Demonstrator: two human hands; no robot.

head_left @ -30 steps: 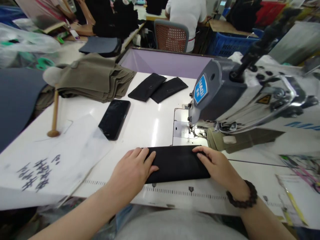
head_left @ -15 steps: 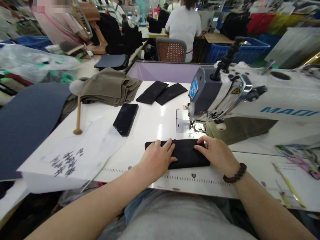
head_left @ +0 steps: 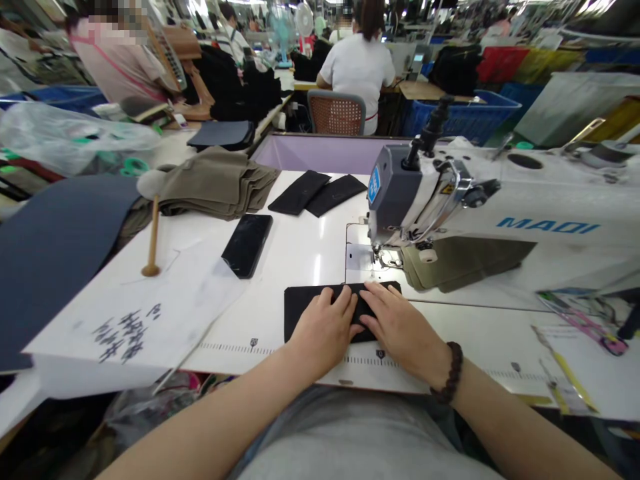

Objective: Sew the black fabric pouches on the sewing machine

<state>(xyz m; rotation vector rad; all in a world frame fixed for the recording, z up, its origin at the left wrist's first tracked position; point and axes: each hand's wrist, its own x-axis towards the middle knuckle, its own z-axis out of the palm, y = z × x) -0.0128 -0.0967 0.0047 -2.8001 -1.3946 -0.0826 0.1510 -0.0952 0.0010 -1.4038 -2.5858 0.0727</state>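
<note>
A black rectangular fabric piece [head_left: 300,303] lies flat at the front of the white sewing table, just before the needle plate [head_left: 359,259] of the sewing machine [head_left: 400,183]. My left hand [head_left: 325,327] rests on its middle, fingers stretched out and pressing down. Close beside it, my right hand [head_left: 403,327], with a dark bracelet at the wrist, lies on the right half, fingers extended. The fingertips of both hands nearly meet. Part of the fabric is hidden beneath them. Behind it are two smaller black fabric pieces [head_left: 300,192], overlapping slightly.
Left of the hands lie a black phone [head_left: 247,245], a paper with handwriting [head_left: 190,273] and a wooden stick [head_left: 153,233] with a pale round head. Olive fabric is stacked [head_left: 215,183] behind them; more olive pieces [head_left: 470,260] lie under the machine arm. Co-workers sit beyond.
My right hand has slid left from the fabric's right end, where thumb and fingers were at its edge, to beside my left hand. The view has shifted slightly.
</note>
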